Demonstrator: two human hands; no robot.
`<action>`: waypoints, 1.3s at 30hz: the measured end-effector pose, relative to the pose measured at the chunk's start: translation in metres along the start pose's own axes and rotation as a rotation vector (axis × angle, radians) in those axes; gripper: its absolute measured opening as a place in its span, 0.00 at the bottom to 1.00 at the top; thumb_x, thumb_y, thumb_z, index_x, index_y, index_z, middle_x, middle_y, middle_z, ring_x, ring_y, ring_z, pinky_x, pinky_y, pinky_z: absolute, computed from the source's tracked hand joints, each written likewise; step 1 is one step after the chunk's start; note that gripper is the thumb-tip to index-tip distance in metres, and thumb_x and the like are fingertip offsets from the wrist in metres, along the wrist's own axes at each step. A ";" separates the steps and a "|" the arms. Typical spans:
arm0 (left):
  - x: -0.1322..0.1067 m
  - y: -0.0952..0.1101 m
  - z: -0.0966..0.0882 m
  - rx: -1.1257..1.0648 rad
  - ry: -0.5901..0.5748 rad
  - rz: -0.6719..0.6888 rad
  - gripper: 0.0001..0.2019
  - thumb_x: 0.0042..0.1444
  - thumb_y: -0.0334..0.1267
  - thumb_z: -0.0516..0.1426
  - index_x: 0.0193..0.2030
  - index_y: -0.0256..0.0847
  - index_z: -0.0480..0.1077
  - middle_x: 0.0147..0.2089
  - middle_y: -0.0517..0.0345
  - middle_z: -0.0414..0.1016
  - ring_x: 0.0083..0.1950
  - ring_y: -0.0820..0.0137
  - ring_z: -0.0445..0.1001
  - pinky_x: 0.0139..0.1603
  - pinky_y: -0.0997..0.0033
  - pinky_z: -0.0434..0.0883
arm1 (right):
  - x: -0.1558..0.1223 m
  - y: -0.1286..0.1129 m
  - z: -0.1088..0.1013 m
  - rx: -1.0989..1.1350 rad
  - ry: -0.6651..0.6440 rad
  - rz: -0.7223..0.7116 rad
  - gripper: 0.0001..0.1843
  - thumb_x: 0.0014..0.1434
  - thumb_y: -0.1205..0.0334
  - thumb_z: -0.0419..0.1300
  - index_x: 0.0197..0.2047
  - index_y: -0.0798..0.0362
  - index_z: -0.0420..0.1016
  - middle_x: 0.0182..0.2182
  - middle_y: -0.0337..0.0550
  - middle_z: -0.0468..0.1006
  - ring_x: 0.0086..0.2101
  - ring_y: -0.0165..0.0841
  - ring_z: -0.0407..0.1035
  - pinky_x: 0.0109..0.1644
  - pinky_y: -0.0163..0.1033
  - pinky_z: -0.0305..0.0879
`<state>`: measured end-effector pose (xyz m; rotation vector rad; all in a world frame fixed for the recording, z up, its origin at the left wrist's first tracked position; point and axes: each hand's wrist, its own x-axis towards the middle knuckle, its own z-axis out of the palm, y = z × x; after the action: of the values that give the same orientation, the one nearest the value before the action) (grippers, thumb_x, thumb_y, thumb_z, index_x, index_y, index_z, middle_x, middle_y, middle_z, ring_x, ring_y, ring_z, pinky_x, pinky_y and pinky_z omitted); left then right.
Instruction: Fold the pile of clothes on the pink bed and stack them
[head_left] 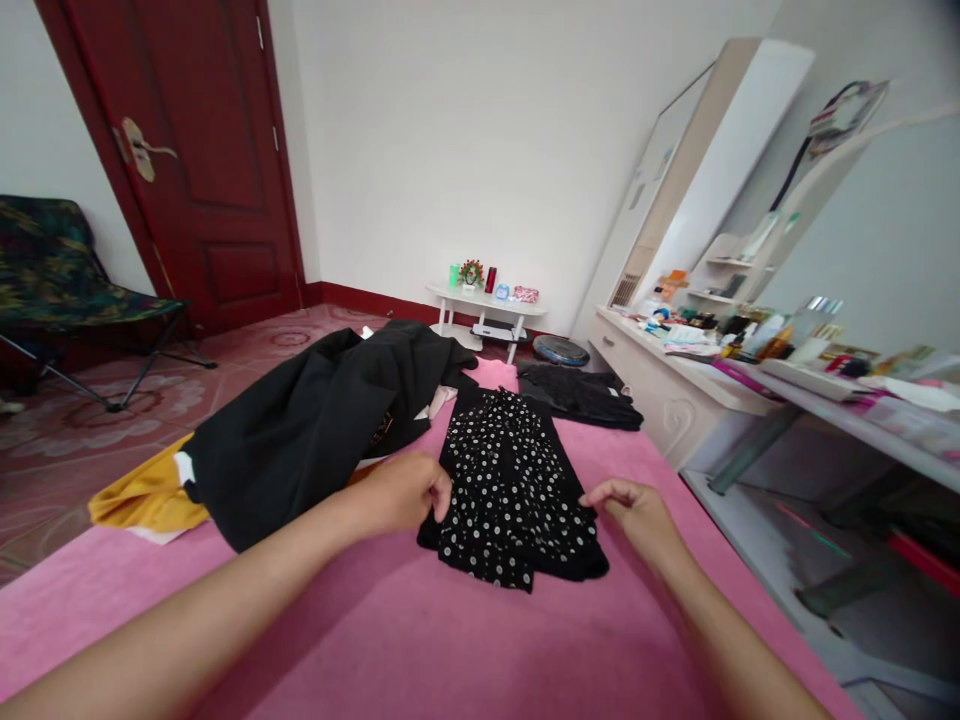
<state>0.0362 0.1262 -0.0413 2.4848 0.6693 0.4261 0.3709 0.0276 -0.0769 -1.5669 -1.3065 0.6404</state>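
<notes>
A black garment with white dots (510,480) lies flat on the pink bed cover (360,640), its sides folded inward; its exact kind does not show. My left hand (412,490) is closed at its left edge, fingers curled and partly hidden from view. On the opposite edge, my right hand (630,510) pinches the cloth between thumb and forefinger. A heap of clothes with a large black garment (315,410) on top sits left of my left hand, and a yellow garment (146,490) sticks out from under it.
Dark folded clothing (585,395) lies beyond the dotted garment, at the right edge of the bed. A dressing table (675,375) crowded with bottles stands on the right. At the back is a low white table (487,303), and a folding chair (75,290) stands left.
</notes>
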 end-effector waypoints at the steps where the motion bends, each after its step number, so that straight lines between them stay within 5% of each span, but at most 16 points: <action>1: 0.008 0.012 -0.009 0.024 0.055 -0.046 0.17 0.41 0.19 0.47 0.22 0.42 0.73 0.26 0.64 0.75 0.31 0.73 0.72 0.38 0.74 0.67 | 0.006 -0.012 0.001 -0.014 0.055 -0.025 0.07 0.44 0.64 0.57 0.24 0.52 0.77 0.29 0.44 0.81 0.34 0.39 0.74 0.44 0.45 0.66; 4: 0.036 0.042 -0.015 0.059 0.306 -0.054 0.15 0.47 0.22 0.48 0.28 0.41 0.74 0.31 0.63 0.77 0.35 0.71 0.74 0.41 0.73 0.68 | 0.021 -0.044 0.021 -0.045 0.165 -0.140 0.09 0.47 0.64 0.55 0.30 0.53 0.77 0.32 0.43 0.80 0.36 0.37 0.73 0.46 0.43 0.66; 7: 0.056 0.048 0.019 0.073 0.432 0.010 0.16 0.52 0.26 0.50 0.44 0.40 0.73 0.47 0.57 0.75 0.50 0.69 0.72 0.54 0.71 0.66 | 0.023 -0.049 0.054 -0.181 0.152 -0.275 0.12 0.51 0.64 0.54 0.37 0.52 0.76 0.37 0.44 0.78 0.39 0.37 0.71 0.46 0.43 0.65; 11: 0.059 0.029 0.081 0.246 0.312 -0.060 0.24 0.58 0.37 0.51 0.62 0.36 0.60 0.66 0.48 0.57 0.67 0.60 0.54 0.66 0.59 0.56 | 0.012 -0.017 0.081 -0.340 0.165 -0.386 0.10 0.55 0.65 0.52 0.37 0.51 0.73 0.39 0.46 0.75 0.41 0.38 0.69 0.48 0.45 0.64; 14: 0.054 0.020 0.099 0.325 0.267 -0.090 0.25 0.61 0.40 0.47 0.64 0.37 0.57 0.69 0.50 0.51 0.71 0.60 0.45 0.68 0.55 0.51 | 0.004 -0.001 0.081 -0.340 0.226 -0.387 0.09 0.57 0.66 0.51 0.35 0.52 0.72 0.38 0.47 0.74 0.41 0.38 0.68 0.48 0.46 0.65; 17: 0.053 0.021 0.098 0.338 0.274 -0.098 0.26 0.60 0.40 0.48 0.65 0.37 0.56 0.70 0.51 0.49 0.71 0.60 0.44 0.68 0.55 0.50 | 0.000 -0.013 0.083 -0.376 0.235 -0.465 0.10 0.58 0.67 0.50 0.37 0.52 0.72 0.43 0.48 0.73 0.46 0.39 0.67 0.53 0.47 0.63; 23: 0.055 0.023 0.094 0.332 0.280 -0.096 0.28 0.59 0.40 0.49 0.65 0.35 0.55 0.69 0.48 0.50 0.71 0.60 0.45 0.69 0.57 0.50 | 0.026 -0.047 0.105 -0.378 -0.090 -0.503 0.23 0.63 0.60 0.47 0.60 0.51 0.63 0.61 0.46 0.63 0.60 0.34 0.56 0.65 0.44 0.50; 30: 0.055 0.022 0.094 0.326 0.251 -0.105 0.26 0.60 0.42 0.48 0.64 0.39 0.58 0.69 0.52 0.52 0.70 0.61 0.46 0.68 0.57 0.52 | 0.075 0.004 0.097 -0.687 -0.024 -0.049 0.35 0.65 0.46 0.39 0.69 0.58 0.45 0.67 0.47 0.46 0.66 0.39 0.40 0.67 0.55 0.41; 34: 0.057 0.031 0.086 0.347 0.244 -0.099 0.24 0.58 0.40 0.50 0.60 0.35 0.63 0.66 0.49 0.58 0.68 0.60 0.52 0.66 0.57 0.56 | 0.074 0.011 0.099 -0.729 0.013 -0.051 0.35 0.65 0.44 0.38 0.69 0.56 0.44 0.67 0.44 0.46 0.66 0.38 0.40 0.66 0.55 0.41; 39: 0.087 0.039 0.057 0.250 0.241 -0.038 0.13 0.59 0.38 0.50 0.41 0.40 0.76 0.45 0.54 0.78 0.48 0.65 0.74 0.61 0.62 0.62 | 0.071 0.017 0.096 -0.581 0.021 -0.098 0.33 0.65 0.45 0.36 0.68 0.52 0.50 0.67 0.43 0.49 0.65 0.39 0.42 0.66 0.56 0.40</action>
<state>0.1466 0.1208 -0.0520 2.6739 0.9138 0.6716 0.3169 0.1270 -0.1174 -1.9413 -1.6346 0.1810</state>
